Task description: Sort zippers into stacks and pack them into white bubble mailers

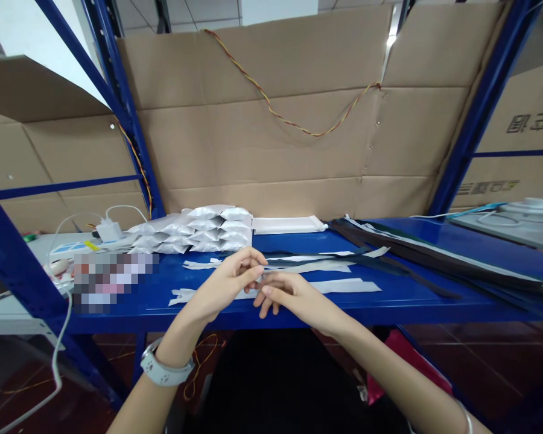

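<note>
My left hand hovers over the front of the blue shelf, fingers curled and pinched together on something small I cannot make out, close to a white zipper strip. My right hand meets it fingertip to fingertip, its fingers bent and partly spread over the same strip. Several more white and dark zipper strips lie just beyond both hands. A grey watch is on my left wrist.
A stack of silver-white pouches sits at the back left, a flat white packet beside it. Long dark strips run to the right. A charger and cables lie at far left. Cardboard sheets back the blue rack.
</note>
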A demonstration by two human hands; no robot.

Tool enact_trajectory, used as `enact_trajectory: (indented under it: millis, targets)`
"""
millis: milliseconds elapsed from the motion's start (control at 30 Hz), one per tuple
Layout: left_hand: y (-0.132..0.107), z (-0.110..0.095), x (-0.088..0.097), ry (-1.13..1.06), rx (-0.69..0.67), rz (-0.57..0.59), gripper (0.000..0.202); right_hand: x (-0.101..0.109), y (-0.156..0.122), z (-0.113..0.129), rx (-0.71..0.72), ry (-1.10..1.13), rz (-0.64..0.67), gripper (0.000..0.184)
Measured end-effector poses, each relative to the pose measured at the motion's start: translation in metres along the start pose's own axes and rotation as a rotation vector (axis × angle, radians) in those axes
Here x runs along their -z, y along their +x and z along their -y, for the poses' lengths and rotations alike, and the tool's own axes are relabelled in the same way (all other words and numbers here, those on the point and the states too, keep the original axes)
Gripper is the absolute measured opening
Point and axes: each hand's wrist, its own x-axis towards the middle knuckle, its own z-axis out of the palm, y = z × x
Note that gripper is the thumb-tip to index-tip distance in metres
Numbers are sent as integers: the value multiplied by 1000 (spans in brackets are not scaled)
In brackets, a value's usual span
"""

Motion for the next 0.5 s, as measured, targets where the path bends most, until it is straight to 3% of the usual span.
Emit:
enact_trajectory:
  millis: [367, 500]
  targets:
    - [1, -2, -7, 97, -68, -4, 16, 4, 1, 3, 79, 122, -11, 29]
    - [0, -5, -17, 338, -98, -98, 17, 3, 1, 2, 115, 7, -91, 31]
